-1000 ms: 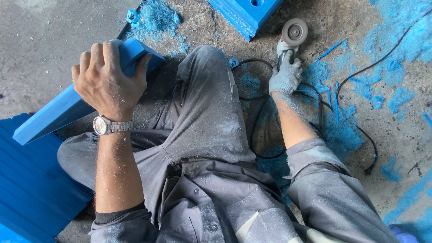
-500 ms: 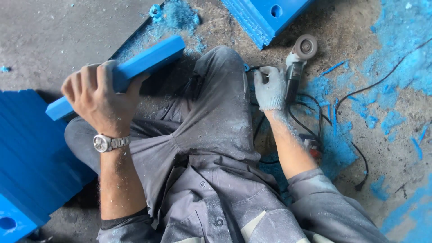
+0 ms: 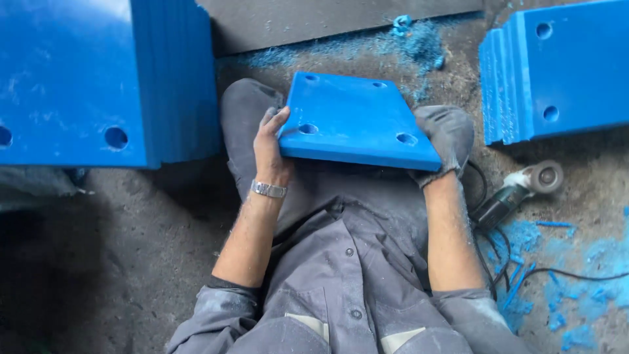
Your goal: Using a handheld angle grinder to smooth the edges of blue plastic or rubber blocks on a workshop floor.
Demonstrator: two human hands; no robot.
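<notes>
A thick blue plastic plate point(image 3: 357, 118) with several round holes lies flat across my lap. My left hand point(image 3: 270, 149), bare and with a metal watch at the wrist, grips the plate's left edge. My right hand point(image 3: 444, 141), in a grey glove, holds the plate's right edge from the side and beneath. I sit on the ground in grey work clothes with my knees under the plate.
An angle grinder point(image 3: 517, 190) with its black cable lies on the ground at my right. One stack of blue plates point(image 3: 105, 78) stands at the left, another stack point(image 3: 563, 72) at the upper right. Blue shavings point(image 3: 563, 262) litter the dusty floor.
My right hand has let go of the grinder, which now lies on the ground. The blue plate, held on edge by my left hand before, now lies flat on my lap in both hands.
</notes>
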